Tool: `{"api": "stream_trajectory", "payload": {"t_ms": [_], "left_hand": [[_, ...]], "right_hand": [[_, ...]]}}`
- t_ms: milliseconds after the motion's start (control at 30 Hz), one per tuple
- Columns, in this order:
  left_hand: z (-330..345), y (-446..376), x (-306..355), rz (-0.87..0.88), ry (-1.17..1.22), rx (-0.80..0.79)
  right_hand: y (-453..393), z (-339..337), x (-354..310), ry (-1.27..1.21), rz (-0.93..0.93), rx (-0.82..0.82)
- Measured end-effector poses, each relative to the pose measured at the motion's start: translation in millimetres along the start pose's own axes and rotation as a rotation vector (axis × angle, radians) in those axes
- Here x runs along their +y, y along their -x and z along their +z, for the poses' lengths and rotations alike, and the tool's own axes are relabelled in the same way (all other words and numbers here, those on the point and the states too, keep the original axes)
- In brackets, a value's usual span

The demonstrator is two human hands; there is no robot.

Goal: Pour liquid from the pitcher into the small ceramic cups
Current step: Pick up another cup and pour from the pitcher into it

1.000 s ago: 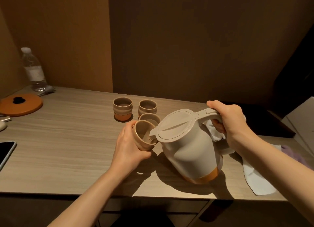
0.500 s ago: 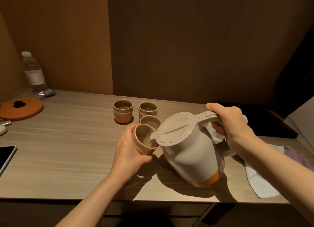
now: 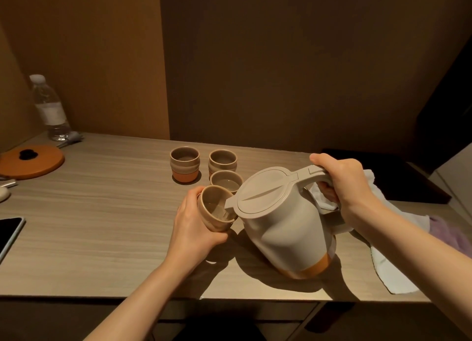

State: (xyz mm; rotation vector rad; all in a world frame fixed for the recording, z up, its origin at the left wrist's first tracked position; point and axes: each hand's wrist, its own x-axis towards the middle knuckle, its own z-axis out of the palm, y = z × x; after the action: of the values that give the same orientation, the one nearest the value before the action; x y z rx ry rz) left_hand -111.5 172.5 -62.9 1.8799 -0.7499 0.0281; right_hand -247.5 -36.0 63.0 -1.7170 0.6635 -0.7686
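The pitcher [image 3: 283, 228] is tilted above the desk [image 3: 102, 213], spout at the rim of a cup [image 3: 217, 214]. The right hand [image 3: 342, 182] is closed on the handle; the left hand [image 3: 194, 228] is wrapped round the cup. Three more cups [image 3: 184, 163] stand just behind. The pitcher is judged heavy when full and is best held by the handle. The cups are judged fragile, smooth, and best held round the wall.
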Motion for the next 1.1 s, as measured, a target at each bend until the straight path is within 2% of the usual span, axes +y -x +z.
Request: {"api": "stream_trajectory", "payload": {"t_ms": [1100], "left_hand": [[1.1,-0.7,-1.7,-0.001,0.007,0.004]], "right_hand": [[-5.3,5.6,-0.7,0.035,-0.018,0.008]]}}
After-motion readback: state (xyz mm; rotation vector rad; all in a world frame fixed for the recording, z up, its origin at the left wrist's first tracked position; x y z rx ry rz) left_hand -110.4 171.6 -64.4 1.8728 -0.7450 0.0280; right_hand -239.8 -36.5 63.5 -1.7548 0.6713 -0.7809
